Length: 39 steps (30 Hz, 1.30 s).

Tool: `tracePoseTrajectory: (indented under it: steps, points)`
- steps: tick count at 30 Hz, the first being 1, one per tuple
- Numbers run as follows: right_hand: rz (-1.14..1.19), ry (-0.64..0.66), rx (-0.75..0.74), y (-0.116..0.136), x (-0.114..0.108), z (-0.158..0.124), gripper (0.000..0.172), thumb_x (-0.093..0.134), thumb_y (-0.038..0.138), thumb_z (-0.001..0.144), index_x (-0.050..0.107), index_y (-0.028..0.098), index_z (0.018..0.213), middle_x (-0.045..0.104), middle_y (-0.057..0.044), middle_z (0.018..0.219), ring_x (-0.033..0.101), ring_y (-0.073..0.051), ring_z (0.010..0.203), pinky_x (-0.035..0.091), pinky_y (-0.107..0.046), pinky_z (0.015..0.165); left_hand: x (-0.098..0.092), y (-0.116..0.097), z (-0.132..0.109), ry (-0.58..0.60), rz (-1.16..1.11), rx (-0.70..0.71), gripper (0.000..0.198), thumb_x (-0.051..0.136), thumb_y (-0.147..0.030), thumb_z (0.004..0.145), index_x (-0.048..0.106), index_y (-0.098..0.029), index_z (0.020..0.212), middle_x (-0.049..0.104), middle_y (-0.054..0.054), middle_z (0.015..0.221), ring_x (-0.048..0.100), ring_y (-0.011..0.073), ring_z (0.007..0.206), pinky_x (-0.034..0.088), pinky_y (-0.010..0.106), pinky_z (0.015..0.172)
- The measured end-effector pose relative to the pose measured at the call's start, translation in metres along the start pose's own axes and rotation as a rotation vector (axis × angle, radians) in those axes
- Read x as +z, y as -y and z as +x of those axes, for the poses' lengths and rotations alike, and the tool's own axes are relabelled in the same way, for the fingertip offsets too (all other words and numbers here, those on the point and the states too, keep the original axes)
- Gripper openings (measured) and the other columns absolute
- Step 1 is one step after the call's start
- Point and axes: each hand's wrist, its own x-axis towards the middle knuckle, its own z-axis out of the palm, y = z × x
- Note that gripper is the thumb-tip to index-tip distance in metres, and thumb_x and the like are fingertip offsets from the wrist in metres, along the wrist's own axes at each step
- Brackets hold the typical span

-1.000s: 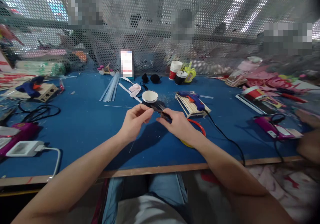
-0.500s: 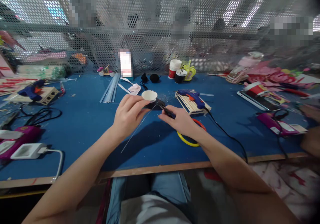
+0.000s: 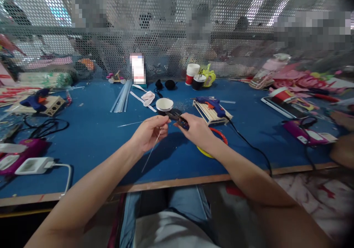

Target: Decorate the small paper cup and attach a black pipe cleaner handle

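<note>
My left hand (image 3: 149, 133) pinches a thin pale stick (image 3: 151, 150) that slants down toward the table's front edge. My right hand (image 3: 195, 130) is closed on a small dark cutting tool (image 3: 177, 118), its tip close to the top end of the stick. Both hands hover above the blue table (image 3: 94, 137), just in front of a small white-rimmed paper cup (image 3: 164, 105). A red and a yellow ring (image 3: 214, 144) lie under my right wrist.
A blue glue gun (image 3: 211, 106) rests on a stick-built stand, its black cord running off the front edge. Clear glue sticks (image 3: 121, 96), a pink ribbon, cups and black pompoms lie behind. Chargers and cables sit left; a pink tool and another person's hand (image 3: 341, 144) right.
My left hand dropped slightly and regripped the stick, which now hangs steeper. The right hand with the tool stayed nearly in place. The view shifted a little.
</note>
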Motion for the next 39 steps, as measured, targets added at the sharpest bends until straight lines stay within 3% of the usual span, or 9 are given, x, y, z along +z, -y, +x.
tracePoseTrajectory:
  steps: [4,9,11,16,23,26,29,31,39]
  points:
    - [0.134,0.036,0.064,-0.003,-0.006,0.002,0.024,0.049,0.041,0.081,0.054,0.017,0.081,0.061,-0.004,0.074,0.054,-0.016,0.067,0.036,-0.025,0.061,-0.002,-0.002,-0.005,0.044,0.161,0.037,0.034,0.044,-0.043,0.083,0.056,-0.015,0.069,0.048,-0.001,0.052,0.039,0.0061,0.043,0.034,0.022,0.043]
    - [0.250,0.046,0.151,-0.006,-0.012,0.004,0.029,0.049,0.046,0.078,0.054,0.018,0.074,0.058,-0.001,0.066,0.050,-0.012,0.060,0.034,-0.024,0.058,-0.005,-0.007,-0.013,-0.281,0.986,0.854,0.013,0.050,-0.024,0.082,0.061,-0.018,0.087,0.061,0.006,0.080,0.054,0.0130,0.072,0.044,0.027,0.067]
    - [0.257,0.064,0.152,-0.005,-0.011,0.004,0.027,0.050,0.044,0.078,0.054,0.018,0.074,0.057,0.000,0.064,0.049,-0.012,0.059,0.034,-0.024,0.057,-0.006,-0.009,-0.010,-0.333,1.209,1.053,0.013,0.053,-0.020,0.080,0.060,-0.018,0.091,0.061,0.009,0.087,0.053,0.0160,0.081,0.043,0.030,0.073]
    - [0.236,0.087,0.157,0.003,-0.006,0.000,0.021,0.050,0.039,0.078,0.054,0.019,0.075,0.059,-0.001,0.063,0.050,-0.013,0.056,0.032,-0.024,0.054,-0.010,-0.006,0.002,-0.370,1.389,1.147,0.009,0.052,-0.019,0.081,0.059,-0.015,0.082,0.058,0.006,0.075,0.051,0.0149,0.073,0.043,0.027,0.067]
    - [0.167,0.075,0.169,0.008,-0.008,0.001,0.020,0.052,0.037,0.079,0.057,0.018,0.078,0.062,-0.003,0.067,0.051,-0.014,0.057,0.033,-0.024,0.055,-0.008,0.000,0.004,-0.338,1.099,0.964,0.010,0.054,-0.023,0.079,0.062,-0.016,0.077,0.058,0.005,0.076,0.052,0.0119,0.072,0.042,0.024,0.067]
    - [0.127,0.048,0.160,0.008,-0.007,0.001,0.019,0.052,0.035,0.079,0.057,0.017,0.081,0.062,-0.004,0.070,0.054,-0.015,0.061,0.034,-0.024,0.057,-0.001,-0.002,0.003,-0.281,0.586,0.572,0.012,0.059,-0.027,0.075,0.059,-0.015,0.072,0.054,0.002,0.069,0.047,0.0082,0.060,0.038,0.022,0.057]
    - [0.074,0.001,0.077,0.005,-0.004,0.002,0.020,0.052,0.035,0.080,0.056,0.015,0.084,0.063,-0.005,0.075,0.056,-0.016,0.067,0.035,-0.025,0.060,0.001,-0.005,0.001,-0.073,-0.042,0.069,0.017,0.062,-0.027,0.071,0.053,-0.014,0.067,0.045,-0.003,0.056,0.035,0.0037,0.045,0.029,0.018,0.044]
    - [0.067,-0.016,0.035,0.004,-0.002,0.003,0.020,0.053,0.034,0.080,0.056,0.015,0.083,0.062,-0.006,0.077,0.056,-0.017,0.069,0.035,-0.025,0.062,0.001,-0.007,0.000,0.040,-0.294,-0.105,0.019,0.065,-0.025,0.069,0.050,-0.013,0.065,0.042,-0.004,0.054,0.032,0.0023,0.043,0.024,0.016,0.041]
    - [0.323,0.116,0.097,0.008,-0.007,0.001,0.034,0.057,0.048,0.073,0.055,0.016,0.085,0.056,0.000,0.067,0.052,-0.012,0.061,0.037,-0.023,0.060,0.002,-0.001,0.000,-0.045,-0.327,0.063,0.014,0.067,-0.019,0.067,0.054,-0.013,0.065,0.044,-0.005,0.050,0.035,0.0024,0.043,0.028,0.017,0.044]
